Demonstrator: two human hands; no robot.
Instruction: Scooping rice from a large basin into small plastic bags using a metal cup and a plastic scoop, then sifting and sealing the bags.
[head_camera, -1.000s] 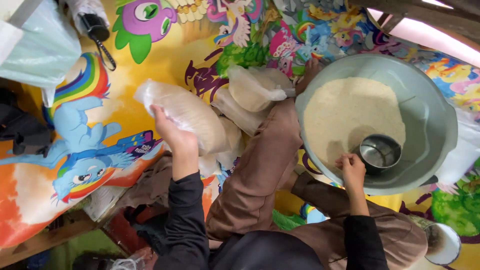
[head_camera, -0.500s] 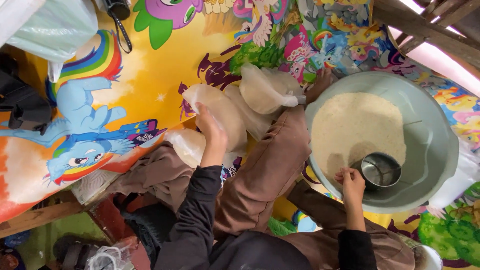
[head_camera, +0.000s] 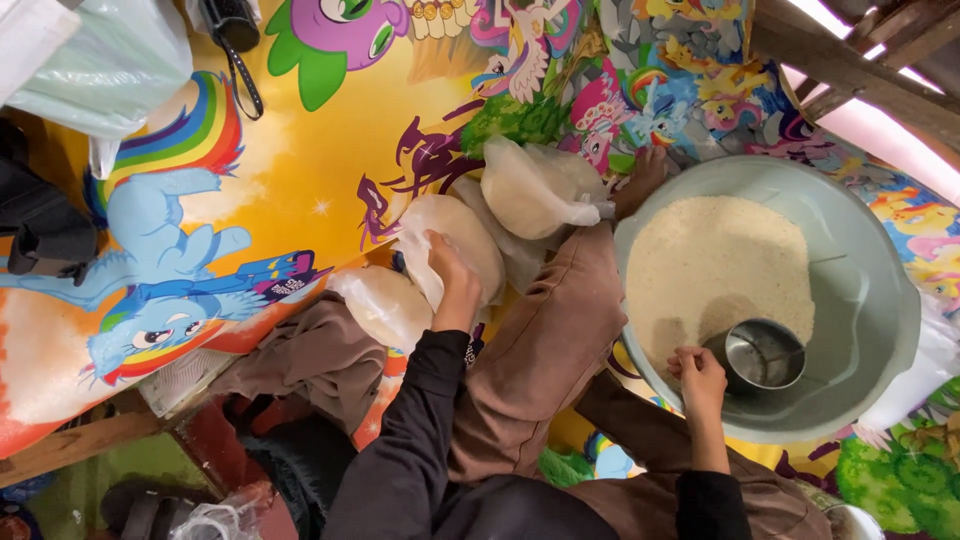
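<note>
Left hand (head_camera: 452, 278) grips a filled bag (head_camera: 452, 240) among other bags. Right hand (head_camera: 697, 378) pinches a steel cup's (head_camera: 764, 354) rim in the grain basin (head_camera: 872, 290).

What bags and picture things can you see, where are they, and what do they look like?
Filled clear bag: white grain inside, rounded, on the mat under the left hand.
Tied clear bag: white, plump, beside the basin.
Third bag: white, rounded, near the left knee.
Cartoon mat: yellow, with colourful ponies and a rainbow.
Pale green plastic bag: top left, crumpled.
</note>
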